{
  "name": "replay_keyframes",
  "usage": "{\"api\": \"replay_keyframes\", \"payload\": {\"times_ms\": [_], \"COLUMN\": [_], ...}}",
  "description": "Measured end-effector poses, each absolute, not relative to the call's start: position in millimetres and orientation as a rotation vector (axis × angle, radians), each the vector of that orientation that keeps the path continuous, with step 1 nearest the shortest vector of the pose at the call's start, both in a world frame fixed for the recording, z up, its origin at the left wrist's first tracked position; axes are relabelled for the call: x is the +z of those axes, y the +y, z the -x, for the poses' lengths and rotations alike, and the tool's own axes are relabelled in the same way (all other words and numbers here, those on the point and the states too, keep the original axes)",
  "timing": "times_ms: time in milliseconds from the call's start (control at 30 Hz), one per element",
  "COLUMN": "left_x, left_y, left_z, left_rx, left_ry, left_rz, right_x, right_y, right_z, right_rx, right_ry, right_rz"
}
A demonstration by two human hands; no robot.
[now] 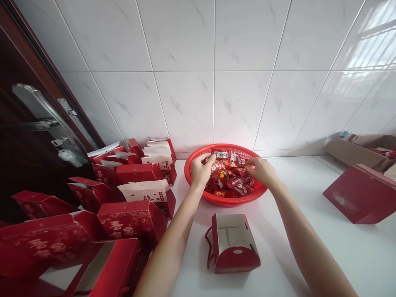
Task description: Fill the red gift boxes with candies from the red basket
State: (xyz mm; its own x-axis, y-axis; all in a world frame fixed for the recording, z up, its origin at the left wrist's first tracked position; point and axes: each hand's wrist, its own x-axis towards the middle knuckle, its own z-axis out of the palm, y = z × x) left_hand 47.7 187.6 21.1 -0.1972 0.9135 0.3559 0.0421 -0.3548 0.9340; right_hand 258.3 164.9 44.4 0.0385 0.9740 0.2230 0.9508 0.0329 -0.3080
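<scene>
A red plastic basket [229, 202] stands against the tiled wall, holding many small wrapped candies [230, 177] in red and brown wrappers. My left hand [201, 170] reaches over its left rim, thumb and fingers closed at a red wrapped candy. On the right side of the basket, my right hand [262, 170] has its fingers curled together among the wrappers; what they pinch is hidden. Between my forearms, just in front of the basket, lies an open red gift box [236, 260] with a pale interior and a red cord handle at its left. No contents show inside it.
Many red gift boxes [133, 218] crowd the left side, several with flaps up. Beyond them is a dark door with a metal handle [46, 119]. At right, another red box [360, 194] stands before a cardboard carton [349, 152] on the white tabletop [291, 255].
</scene>
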Motion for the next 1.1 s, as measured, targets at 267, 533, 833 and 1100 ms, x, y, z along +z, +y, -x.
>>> {"api": "replay_keyframes", "payload": {"times_ms": [267, 533, 833, 1100], "left_x": [21, 23, 34, 41], "left_y": [188, 186, 182, 179], "left_z": [-48, -49, -46, -45], "left_rx": [1.628, 1.624, 1.497, 1.421], "left_ry": [1.170, 1.149, 0.821, 0.846], "left_rz": [-1.363, -1.320, -0.941, -0.818], "right_x": [49, 45, 57, 65], "right_y": [161, 158, 155, 146], "right_z": [-266, -254, -261, -252], "right_rx": [0.258, 0.231, 0.650, 1.007], "right_ry": [-2.305, -2.344, -2.076, -1.613], "right_rz": [1.900, 2.026, 1.490, 0.971]}}
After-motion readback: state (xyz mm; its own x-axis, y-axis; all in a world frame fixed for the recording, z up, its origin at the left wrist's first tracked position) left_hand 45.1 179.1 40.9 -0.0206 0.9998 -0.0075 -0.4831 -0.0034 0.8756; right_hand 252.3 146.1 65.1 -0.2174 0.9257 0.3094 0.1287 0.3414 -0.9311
